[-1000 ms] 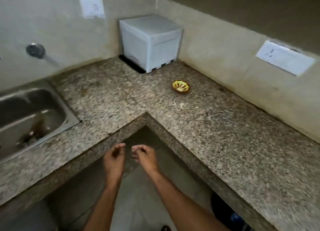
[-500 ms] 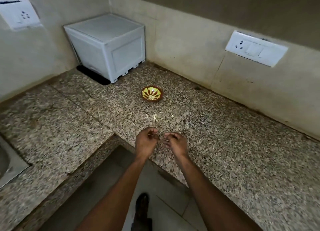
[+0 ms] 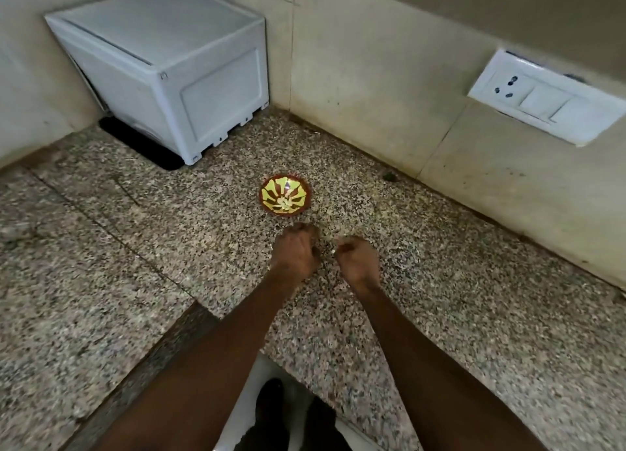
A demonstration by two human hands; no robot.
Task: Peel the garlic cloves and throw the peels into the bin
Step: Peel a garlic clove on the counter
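Note:
A small brown bowl with a yellow pattern (image 3: pixel 271 193) stands on the speckled granite counter (image 3: pixel 474 298), with pale garlic pieces (image 3: pixel 284 202) at its bottom. Just in front of the bowl, both my hands hover low over the counter, seen from the back with fingers curled under. My left hand (image 3: pixel 294 252) covers the spot right below the bowl. My right hand (image 3: pixel 358 261) is a little to its right. A small white garlic bit (image 3: pixel 334 251) shows at my right hand's fingertips. What either hand holds is hidden. No bin is in view.
A white plastic box (image 3: pixel 176 67) stands in the counter's back corner. A white switch and socket plate (image 3: pixel 545 100) is on the right wall. The counter's inner corner edge (image 3: pixel 203 310) is below my forearms, with dark shoes (image 3: pixel 271 413) on the floor.
The view has closed in on the bowl. Both hands moved forward from the counter's edge to just in front of the bowl, over the loose garlic bits, and have drawn slightly apart.

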